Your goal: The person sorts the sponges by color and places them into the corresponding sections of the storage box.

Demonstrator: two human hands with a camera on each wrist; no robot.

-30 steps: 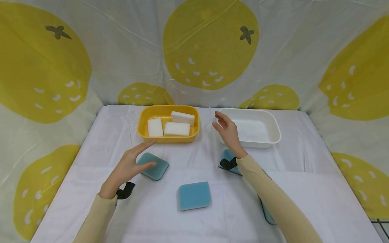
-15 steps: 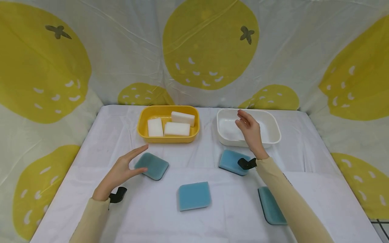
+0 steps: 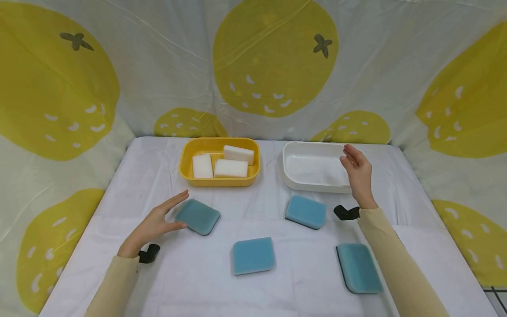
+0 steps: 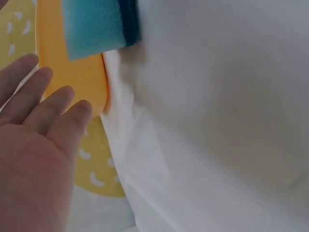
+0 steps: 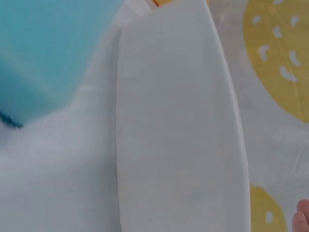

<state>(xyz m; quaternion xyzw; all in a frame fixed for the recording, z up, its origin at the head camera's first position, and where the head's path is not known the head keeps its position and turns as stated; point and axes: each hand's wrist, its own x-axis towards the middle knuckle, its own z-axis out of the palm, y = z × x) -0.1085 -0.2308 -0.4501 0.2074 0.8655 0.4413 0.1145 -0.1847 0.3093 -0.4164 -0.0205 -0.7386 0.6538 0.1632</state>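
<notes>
My left hand (image 3: 152,226) hovers with spread, relaxed fingers beside a blue-green sponge (image 3: 199,216) at the left; nothing is in its grasp. In the left wrist view the fingers (image 4: 59,104) point toward that sponge (image 4: 99,26), which shows a dark scouring layer. Over the right end of a white plastic tub (image 3: 313,167) is my right hand (image 3: 359,178), fingers loosely bent and holding nothing. Only its fingertips (image 5: 301,217) enter the right wrist view, past the tub's wall (image 5: 178,125). Another blue sponge (image 3: 306,212) lies in front of the tub.
A yellow tub (image 3: 219,182) at the back left contains three white sponge blocks (image 3: 231,168). One blue sponge (image 3: 253,256) lies front centre, another (image 3: 359,268) beside my right forearm. A lemon-patterned cloth (image 3: 273,123) rises behind the white-covered table (image 3: 206,281).
My right hand has swept rightward from the white tub's left end to its right end. My left hand has drawn back slightly left and toward me. The sponges and tubs have stayed put.
</notes>
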